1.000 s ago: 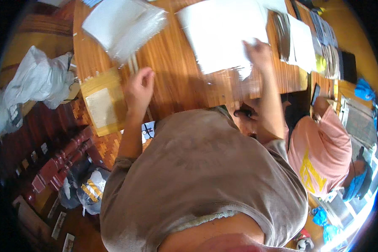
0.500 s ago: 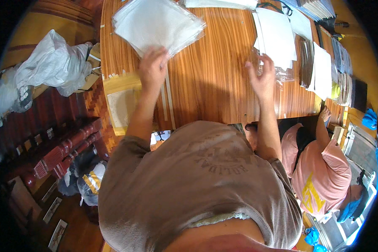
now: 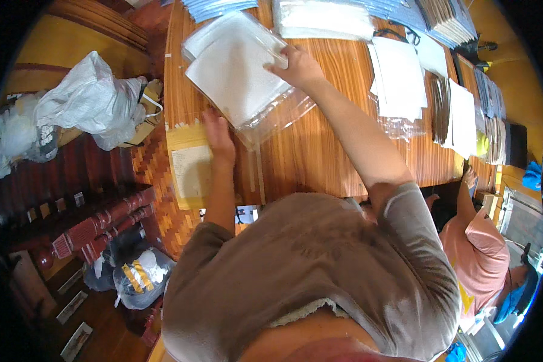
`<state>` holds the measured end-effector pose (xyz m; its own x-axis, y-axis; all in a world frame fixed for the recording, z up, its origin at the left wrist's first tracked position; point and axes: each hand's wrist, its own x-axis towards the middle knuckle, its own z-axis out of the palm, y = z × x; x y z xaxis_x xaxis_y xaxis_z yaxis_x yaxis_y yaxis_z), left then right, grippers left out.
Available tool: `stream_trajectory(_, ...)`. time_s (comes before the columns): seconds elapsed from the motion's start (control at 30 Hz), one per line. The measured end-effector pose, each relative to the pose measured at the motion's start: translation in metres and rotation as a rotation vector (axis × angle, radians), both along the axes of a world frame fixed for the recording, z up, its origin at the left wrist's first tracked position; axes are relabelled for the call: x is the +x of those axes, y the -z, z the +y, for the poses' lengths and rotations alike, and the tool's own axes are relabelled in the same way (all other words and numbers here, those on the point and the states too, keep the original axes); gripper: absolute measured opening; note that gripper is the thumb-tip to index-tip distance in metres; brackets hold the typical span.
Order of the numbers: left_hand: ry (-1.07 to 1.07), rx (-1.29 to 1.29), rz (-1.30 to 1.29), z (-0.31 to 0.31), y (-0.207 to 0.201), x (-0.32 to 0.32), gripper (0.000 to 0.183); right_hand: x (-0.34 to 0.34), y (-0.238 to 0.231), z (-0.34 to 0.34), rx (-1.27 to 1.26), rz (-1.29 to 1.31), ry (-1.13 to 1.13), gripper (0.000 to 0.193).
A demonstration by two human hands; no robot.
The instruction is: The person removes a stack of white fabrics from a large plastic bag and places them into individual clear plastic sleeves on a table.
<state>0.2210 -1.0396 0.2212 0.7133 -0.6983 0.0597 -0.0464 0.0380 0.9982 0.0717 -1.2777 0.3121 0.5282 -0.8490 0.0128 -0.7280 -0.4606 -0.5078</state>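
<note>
Clear plastic sleeves with white sheets inside lie stacked near the far left of the wooden tabletop, and your right hand rests on the top one, fingers closed on its far right corner. The open end of that sleeve sticks out toward you, empty and see-through, just beyond the white sheet. Your left hand lies flat by the near left corner of the stack, fingers spread and gripping nothing, with its heel on a yellow padded envelope at the tabletop's left edge. Further right you have loose white sheets on another clear sleeve. Off the tabletop to your left, a white plastic bag sits bulging, its contents hidden.
</note>
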Motion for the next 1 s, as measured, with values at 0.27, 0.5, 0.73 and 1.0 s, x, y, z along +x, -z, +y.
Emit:
stream_trajectory(0.27,0.124,-0.014,0.027,-0.015,-0.005,-0.033,0.089,0.004,0.036,-0.05,0.483,0.08,-0.034,0.052)
stream_trajectory(0.5,0.1,0.405,-0.816,-0.042,0.021,-0.025,0.131,-0.051,0.002,-0.053,-0.005,-0.142,0.171,0.035)
stream_trajectory(0.73,0.031,0.656,-0.907,-0.056,-0.005,0.023,0.11,-0.2,-0.015,0.022,-0.178,-0.494,0.495,0.036)
stream_trajectory(1.0,0.282,0.062,-0.976,-0.057,-0.063,-0.12,0.056,-0.296,0.078,0.098,0.045,-0.182,0.475,0.027)
